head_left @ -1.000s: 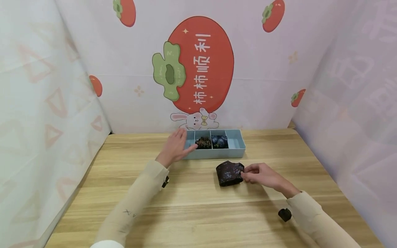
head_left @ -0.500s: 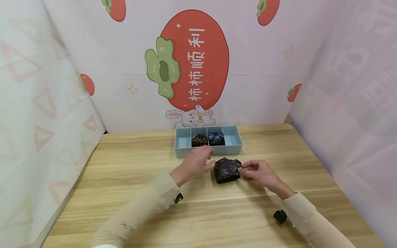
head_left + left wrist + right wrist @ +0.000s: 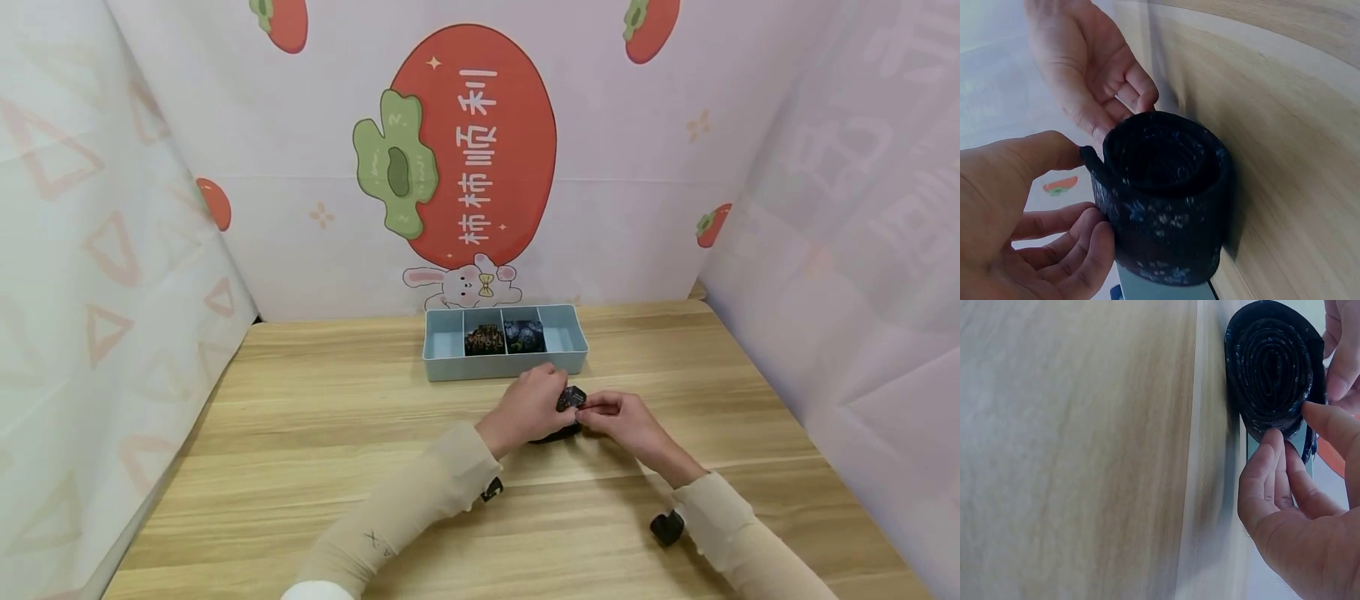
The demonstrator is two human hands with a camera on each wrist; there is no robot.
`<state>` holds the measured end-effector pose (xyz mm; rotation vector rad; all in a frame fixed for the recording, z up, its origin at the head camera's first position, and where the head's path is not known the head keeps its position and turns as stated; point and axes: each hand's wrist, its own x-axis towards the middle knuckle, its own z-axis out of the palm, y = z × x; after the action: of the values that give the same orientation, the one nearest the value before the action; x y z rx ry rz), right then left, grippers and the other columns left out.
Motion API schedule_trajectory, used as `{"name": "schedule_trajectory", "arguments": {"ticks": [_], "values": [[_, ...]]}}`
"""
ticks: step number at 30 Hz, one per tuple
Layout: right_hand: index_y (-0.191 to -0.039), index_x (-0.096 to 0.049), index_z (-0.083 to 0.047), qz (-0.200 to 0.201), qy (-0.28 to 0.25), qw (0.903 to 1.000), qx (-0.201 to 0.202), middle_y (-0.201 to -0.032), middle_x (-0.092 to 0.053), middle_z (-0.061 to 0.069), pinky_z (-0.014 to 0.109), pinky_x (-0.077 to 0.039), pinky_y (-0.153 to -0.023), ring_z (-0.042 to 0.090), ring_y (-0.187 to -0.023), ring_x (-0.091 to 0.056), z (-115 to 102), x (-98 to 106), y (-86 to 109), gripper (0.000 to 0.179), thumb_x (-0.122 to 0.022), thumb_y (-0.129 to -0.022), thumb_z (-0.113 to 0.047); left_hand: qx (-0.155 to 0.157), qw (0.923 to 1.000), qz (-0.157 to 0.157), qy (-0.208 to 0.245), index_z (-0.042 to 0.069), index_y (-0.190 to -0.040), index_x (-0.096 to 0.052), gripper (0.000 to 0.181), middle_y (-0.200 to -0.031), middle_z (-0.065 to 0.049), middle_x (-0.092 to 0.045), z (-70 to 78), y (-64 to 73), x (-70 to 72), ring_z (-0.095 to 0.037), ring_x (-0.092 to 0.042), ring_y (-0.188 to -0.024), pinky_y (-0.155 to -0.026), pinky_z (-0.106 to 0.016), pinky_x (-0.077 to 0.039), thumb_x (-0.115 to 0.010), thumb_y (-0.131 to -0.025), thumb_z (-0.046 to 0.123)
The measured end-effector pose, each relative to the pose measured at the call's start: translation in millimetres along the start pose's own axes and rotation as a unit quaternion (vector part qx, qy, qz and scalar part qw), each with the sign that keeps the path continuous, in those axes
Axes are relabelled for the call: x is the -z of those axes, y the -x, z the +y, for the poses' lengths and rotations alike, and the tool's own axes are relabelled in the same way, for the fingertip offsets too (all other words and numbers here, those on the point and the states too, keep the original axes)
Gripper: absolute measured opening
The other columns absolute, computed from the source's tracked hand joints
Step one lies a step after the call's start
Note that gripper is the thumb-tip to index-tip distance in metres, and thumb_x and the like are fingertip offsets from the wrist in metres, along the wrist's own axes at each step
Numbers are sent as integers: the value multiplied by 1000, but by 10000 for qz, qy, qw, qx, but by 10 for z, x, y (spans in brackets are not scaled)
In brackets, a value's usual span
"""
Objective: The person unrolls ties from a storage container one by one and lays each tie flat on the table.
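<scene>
A rolled dark necktie point(image 3: 572, 398) with small blue and white flowers stands on the table, mostly covered by my left hand point(image 3: 528, 408) in the head view. In the left wrist view, that hand's thumb meets the loose outer edge of the necktie point(image 3: 1166, 237), and its curled fingers lie against the side. From the right, my right hand point(image 3: 626, 427) pinches the roll with thumb and fingertips. The right wrist view shows the coiled layers of the necktie point(image 3: 1269, 365) end-on, with the right hand point(image 3: 1304, 500) at its lower edge.
Behind the hands stands a light blue divided box point(image 3: 506, 367). Its two middle compartments hold an orange-patterned dark roll point(image 3: 483, 340) and a blue-patterned dark roll point(image 3: 525, 336). Patterned white cloth point(image 3: 622, 208) hangs at the back and sides of the wooden table point(image 3: 315, 400).
My left hand has left the box's left end and come right and nearer, onto the rolled necktie. The right hand stays at the roll's right side. The view has shifted slightly.
</scene>
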<state>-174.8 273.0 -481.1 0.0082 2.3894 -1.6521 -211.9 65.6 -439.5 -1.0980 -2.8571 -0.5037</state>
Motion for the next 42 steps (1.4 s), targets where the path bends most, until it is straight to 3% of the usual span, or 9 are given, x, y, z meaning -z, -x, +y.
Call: {"name": "schedule_trajectory", "arguments": {"ticks": [5,22,29,33,42], "values": [[-129,-68,7,-141,78,9996,236,-120,-76,18,23,-61,-82,5,-95,-71,-5,-9,-18,36,-70,-102,-16,-25,9988,54,-484,9,-118,-73,40,-106,-5,-69,77,-31,-14,-16,-65,-90,-76,-28,-58,-78,-93,40],[-122,-73,5,-218,638,9965,490,-116,-78,19,22,-61,-81,10,-98,-75,-106,-78,-142,27,-72,-101,-11,431,9930,596,-925,12,-91,-75,7,-88,-5,-73,145,9,10,-21,-72,-81,-60,-31,-60,-78,-90,18],[-120,-74,3,-119,898,9948,458,-112,-79,16,23,-61,-81,13,-97,-75,-195,-103,-157,27,-75,-99,-14,537,9955,668,-411,13,-85,-74,4,-82,-4,-73,12,50,22,-20,-71,-74,-56,-30,-55,-76,-88,15],[-119,-73,7,-188,1029,9917,752,-111,-78,19,23,-62,-80,17,-97,-75,-246,-126,-159,29,-76,-97,-12,655,9958,634,-43,15,-84,-70,12,-81,-1,-70,-78,99,36,-15,-66,-72,-59,-27,-52,-78,-89,22],[-117,-74,5,-336,2016,9669,1525,-106,-77,15,28,-64,-79,20,-93,-75,-496,-258,-170,26,-77,-95,-9,836,9912,883,525,13,-84,-71,19,-76,3,-69,-220,217,53,-9,-59,-67,-64,-24,-52,-83,-89,27]]}}
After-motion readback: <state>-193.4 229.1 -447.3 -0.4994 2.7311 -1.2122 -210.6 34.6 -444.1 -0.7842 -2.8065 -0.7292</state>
